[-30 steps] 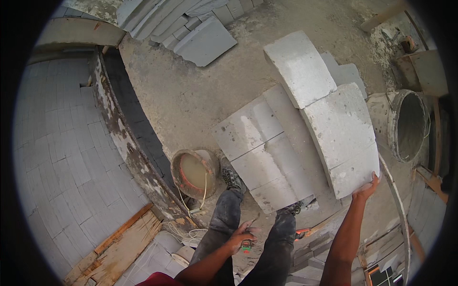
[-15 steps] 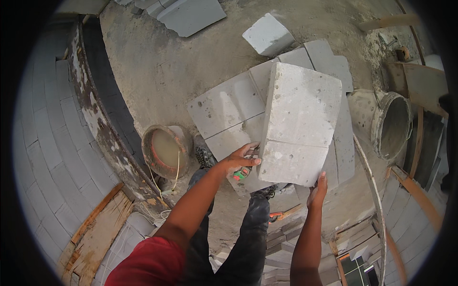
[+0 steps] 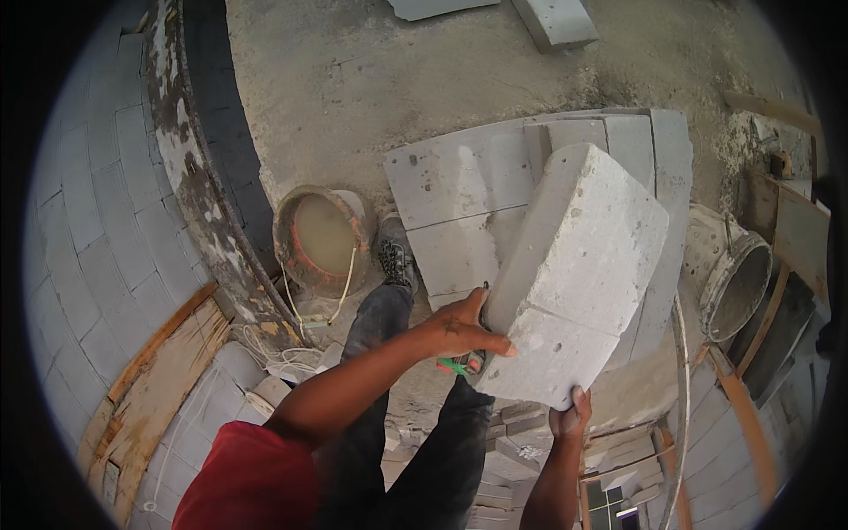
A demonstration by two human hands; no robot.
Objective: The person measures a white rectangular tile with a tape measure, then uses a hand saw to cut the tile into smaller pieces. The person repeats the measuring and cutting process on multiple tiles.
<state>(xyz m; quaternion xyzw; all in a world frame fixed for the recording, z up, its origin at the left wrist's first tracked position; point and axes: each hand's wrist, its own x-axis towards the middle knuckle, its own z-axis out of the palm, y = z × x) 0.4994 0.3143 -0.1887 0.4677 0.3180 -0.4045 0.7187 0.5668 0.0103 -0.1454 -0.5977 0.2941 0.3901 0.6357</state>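
A large pale grey concrete block (image 3: 609,247), with a thin line across its face, is tilted up between my two hands, its left side face showing. My left hand (image 3: 473,327) grips its left edge, thumb on the front face and fingers at the side. My right hand (image 3: 572,413) holds the lower right corner, partly hidden by the block. Just below my left hand shows a small green and red thing (image 3: 461,363); I cannot tell its kind or whether the hand holds it. Similar blocks (image 3: 446,181) lie side by side behind the raised one.
On the left stands a bucket (image 3: 353,212) with murky liquid, beside my shoe (image 3: 395,256). An open, mortar-crusted bucket (image 3: 707,234) lies on its side at right, near a thin pole (image 3: 682,380). Another loose block (image 3: 556,25) lies on the dusty floor at the far side.
The block has tipped and turned clockwise, showing more of its left side. Both hands have moved lower in the picture with it. The view has shifted too.
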